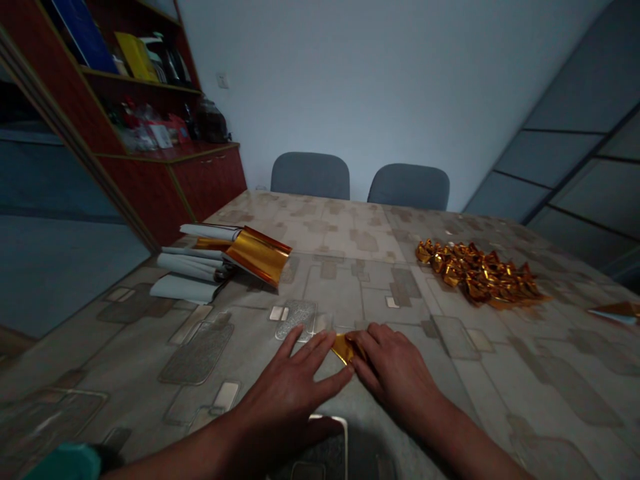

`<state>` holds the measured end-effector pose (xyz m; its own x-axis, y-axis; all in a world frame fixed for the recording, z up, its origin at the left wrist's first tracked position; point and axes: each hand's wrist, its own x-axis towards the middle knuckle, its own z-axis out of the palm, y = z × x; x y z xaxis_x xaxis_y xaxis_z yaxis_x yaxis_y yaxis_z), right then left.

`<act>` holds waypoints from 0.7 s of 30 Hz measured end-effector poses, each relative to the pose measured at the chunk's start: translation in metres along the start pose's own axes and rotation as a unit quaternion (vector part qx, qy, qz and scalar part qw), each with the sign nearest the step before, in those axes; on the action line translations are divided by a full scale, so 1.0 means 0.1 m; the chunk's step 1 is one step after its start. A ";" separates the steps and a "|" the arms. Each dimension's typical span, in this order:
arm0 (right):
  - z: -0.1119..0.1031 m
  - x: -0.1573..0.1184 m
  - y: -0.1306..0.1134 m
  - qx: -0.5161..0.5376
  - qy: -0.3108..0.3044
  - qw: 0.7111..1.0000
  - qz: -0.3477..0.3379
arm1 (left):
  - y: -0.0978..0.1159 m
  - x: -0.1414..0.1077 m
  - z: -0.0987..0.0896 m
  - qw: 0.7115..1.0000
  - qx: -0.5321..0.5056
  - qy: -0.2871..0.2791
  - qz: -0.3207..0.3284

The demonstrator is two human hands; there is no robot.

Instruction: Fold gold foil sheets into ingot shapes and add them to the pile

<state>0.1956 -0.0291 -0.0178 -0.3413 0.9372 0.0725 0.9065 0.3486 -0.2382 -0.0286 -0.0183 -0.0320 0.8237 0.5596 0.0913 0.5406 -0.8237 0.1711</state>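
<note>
A small folded piece of gold foil (343, 348) lies on the patterned table cover (345, 293) between my two hands. My right hand (395, 367) curls over its right side, with the fingers pressing on the foil. My left hand (290, 387) rests flat with its fingers spread, and its fingertips reach the foil's left edge. To the far right sits a heap of crumpled gold foil pieces (475, 273). A stack of white-backed sheets (195, 263) lies at the left, topped by a gold foil sheet (259, 255). Another gold foil piece (617, 311) lies at the right edge.
Two grey chairs (310, 177) stand beyond the table's far edge. A red wooden cabinet with shelves (200, 177) holding assorted items stands at the back left. A teal object (65, 461) shows at the lower left corner.
</note>
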 end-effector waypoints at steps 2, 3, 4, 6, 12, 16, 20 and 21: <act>0.01 0.01 -0.01 0.000 0.000 1.000 0.002 | 0.00 -0.01 -0.03 1.000 -0.004 -0.005 0.000; 0.01 0.01 -0.01 0.001 0.000 1.000 0.002 | 0.00 -0.01 -0.04 1.000 -0.006 -0.007 0.001; 0.01 0.01 -0.01 0.004 0.000 1.000 0.001 | 0.00 -0.02 -0.05 1.000 -0.009 -0.007 0.001; 0.01 0.00 -0.01 0.014 -0.001 1.000 -0.001 | 0.00 -0.03 -0.06 1.000 -0.015 -0.007 0.000; -0.13 -0.07 0.08 0.095 0.051 0.994 -0.036 | 0.00 -0.03 -0.04 1.000 -0.023 -0.007 -0.011; -0.26 -0.11 0.09 0.130 0.044 0.981 -0.134 | 0.01 -0.02 -0.07 0.999 -0.036 -0.007 -0.019; -0.26 -0.12 0.07 0.164 0.004 0.970 -0.181 | 0.00 -0.02 -0.12 0.997 -0.065 -0.014 -0.032; -0.25 -0.12 0.07 0.170 -0.003 0.969 -0.182 | -0.01 -0.03 -0.13 0.997 -0.070 -0.018 -0.035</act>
<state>0.2125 -0.0377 0.0041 -0.6250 0.7530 0.2058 0.5925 0.6292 -0.5030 -0.0335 -0.0177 -0.0200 0.7922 0.6090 0.0406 0.5692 -0.7612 0.3109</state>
